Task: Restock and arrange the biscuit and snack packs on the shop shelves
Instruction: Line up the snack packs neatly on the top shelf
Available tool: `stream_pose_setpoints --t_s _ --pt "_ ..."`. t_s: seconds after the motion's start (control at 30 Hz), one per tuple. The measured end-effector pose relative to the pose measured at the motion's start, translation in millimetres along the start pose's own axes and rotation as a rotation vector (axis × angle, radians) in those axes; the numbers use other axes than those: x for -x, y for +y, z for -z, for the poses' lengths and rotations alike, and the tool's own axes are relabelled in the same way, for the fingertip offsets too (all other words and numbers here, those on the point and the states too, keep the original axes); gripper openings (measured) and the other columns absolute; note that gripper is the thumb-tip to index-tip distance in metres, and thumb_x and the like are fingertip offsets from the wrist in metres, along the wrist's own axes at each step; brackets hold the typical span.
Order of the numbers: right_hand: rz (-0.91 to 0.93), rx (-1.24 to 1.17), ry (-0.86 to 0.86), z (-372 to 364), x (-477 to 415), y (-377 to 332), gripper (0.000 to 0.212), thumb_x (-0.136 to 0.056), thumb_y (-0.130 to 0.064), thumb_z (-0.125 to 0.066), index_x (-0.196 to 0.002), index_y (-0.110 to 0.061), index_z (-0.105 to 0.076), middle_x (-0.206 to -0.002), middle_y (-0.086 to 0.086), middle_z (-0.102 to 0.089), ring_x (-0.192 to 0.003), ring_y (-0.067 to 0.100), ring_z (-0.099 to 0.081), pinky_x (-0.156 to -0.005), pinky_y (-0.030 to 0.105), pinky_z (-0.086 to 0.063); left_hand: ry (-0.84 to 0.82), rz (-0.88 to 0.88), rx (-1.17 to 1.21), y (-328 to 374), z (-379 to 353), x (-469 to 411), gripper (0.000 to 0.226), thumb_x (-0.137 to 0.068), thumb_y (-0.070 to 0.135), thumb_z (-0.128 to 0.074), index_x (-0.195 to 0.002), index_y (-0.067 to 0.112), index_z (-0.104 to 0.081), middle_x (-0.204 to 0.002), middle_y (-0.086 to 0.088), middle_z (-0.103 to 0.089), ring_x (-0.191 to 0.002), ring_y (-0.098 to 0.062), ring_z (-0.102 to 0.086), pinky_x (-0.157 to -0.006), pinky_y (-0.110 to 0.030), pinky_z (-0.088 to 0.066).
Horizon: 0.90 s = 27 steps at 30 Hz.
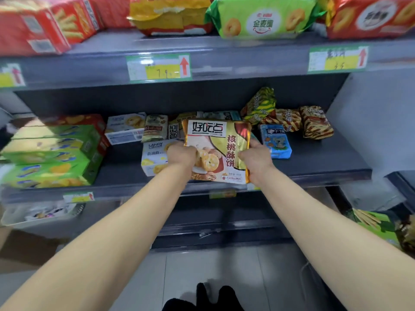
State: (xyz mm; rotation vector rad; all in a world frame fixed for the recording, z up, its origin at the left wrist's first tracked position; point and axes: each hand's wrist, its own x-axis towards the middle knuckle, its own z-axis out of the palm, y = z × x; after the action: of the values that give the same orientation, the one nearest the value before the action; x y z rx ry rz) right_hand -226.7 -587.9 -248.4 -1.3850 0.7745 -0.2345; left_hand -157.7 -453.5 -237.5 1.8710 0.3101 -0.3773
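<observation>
Bare from the lower corners of the view up to the wrists: left forearm point(125, 234) and right forearm point(314, 225), each long and smooth, broad near the camera and narrowing toward the wrist. Beyond them, left hand point(182, 154) and right hand point(256, 160), likewise bare, with rounded knuckles. At the bottom centre, 2 black shapes point(203, 295) side by side, matt and soft-edged, rounded on top. Footwear or other dark clothing; cannot tell which, being cut off by the lower edge.
</observation>
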Motion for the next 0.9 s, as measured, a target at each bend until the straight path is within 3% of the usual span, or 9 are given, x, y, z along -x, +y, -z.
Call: stream_pose_setpoints --t_s 0.1,0.2,0.33,0.43,0.63,0.73,0.9 --pt "0.030 -0.008 -0.026 7 29 2 0.035 -0.085 0.009 -0.041 -0.079 -0.017 -0.064 -0.094 0.018 -0.069 -0.086 0.035 -0.064 -0.075 0.045 -0.053 0.049 -0.026 0.082 -12 7 28 0.037 -0.086 0.007 -0.048 -0.121 0.003 -0.058 -0.113 -0.018 -0.065 -0.100 -0.036 -0.064 -0.088 -0.048 -0.053" --pt "0.092 -0.014 -0.053 14 60 2 0.033 -0.085 0.003 -0.043 -0.079 -0.022 -0.062 -0.099 0.017 -0.070 -0.087 0.036 -0.064 -0.077 0.050 -0.053 0.108 -0.056 0.180 -23 18 65 0.027 -0.087 0.006 -0.049 -0.111 0.004 -0.062 -0.099 -0.012 -0.067 -0.091 -0.030 -0.064 -0.086 -0.042 -0.054" --pt "0.231 0.027 -0.088 12 103 -14 0.026 -0.087 -0.005 -0.046 -0.079 -0.022 -0.063 -0.088 0.010 -0.068 -0.074 0.033 -0.059 -0.065 0.036 -0.047 0.180 -0.132 0.275 -22 41 108 0.016 -0.086 0.004 -0.050 -0.092 0.006 -0.064 -0.086 -0.008 -0.065 -0.080 -0.024 -0.061 -0.076 -0.036 -0.053" --pt "0.357 0.017 -0.153 3 135 -35 0.023 -0.091 -0.006 -0.046 -0.091 -0.021 -0.064 -0.087 0.000 -0.068 -0.077 0.017 -0.061 -0.064 0.031 -0.053 0.250 -0.218 0.330 -13 64 131 0.014 -0.085 0.005 -0.050 -0.087 0.007 -0.064 -0.081 -0.007 -0.063 -0.074 -0.021 -0.058 -0.067 -0.033 -0.048" --pt "0.574 -0.063 -0.281 -39 181 -94 0.024 -0.094 -0.009 -0.047 -0.109 -0.020 -0.062 -0.094 -0.003 -0.069 -0.088 0.016 -0.067 -0.072 0.029 -0.059 0.424 -0.454 0.435 36 129 158 0.017 -0.089 0.008 -0.051 -0.077 0.017 -0.060 -0.075 0.004 -0.061 -0.071 -0.014 -0.056 -0.065 -0.027 -0.048" --pt "0.618 -0.119 -0.348 -71 194 -122 0.027 -0.095 -0.011 -0.048 -0.116 -0.022 -0.059 -0.102 -0.001 -0.069 -0.091 0.016 -0.068 -0.076 0.035 -0.059 0.498 -0.567 0.443 64 169 159 0.010 -0.089 0.007 -0.052 -0.083 0.011 -0.059 -0.070 0.003 -0.055 -0.064 -0.011 -0.048 -0.053 -0.013 -0.040" --pt "0.738 -0.181 -0.413 -135 205 -173 0.028 -0.095 -0.009 -0.047 -0.119 -0.020 -0.056 -0.102 0.000 -0.069 -0.093 0.016 -0.068 -0.077 0.034 -0.059 0.529 -0.697 0.450 112 239 138 0.013 -0.093 0.013 -0.051 -0.094 0.015 -0.063 -0.087 0.000 -0.062 -0.082 -0.015 -0.055 -0.074 -0.026 -0.046"
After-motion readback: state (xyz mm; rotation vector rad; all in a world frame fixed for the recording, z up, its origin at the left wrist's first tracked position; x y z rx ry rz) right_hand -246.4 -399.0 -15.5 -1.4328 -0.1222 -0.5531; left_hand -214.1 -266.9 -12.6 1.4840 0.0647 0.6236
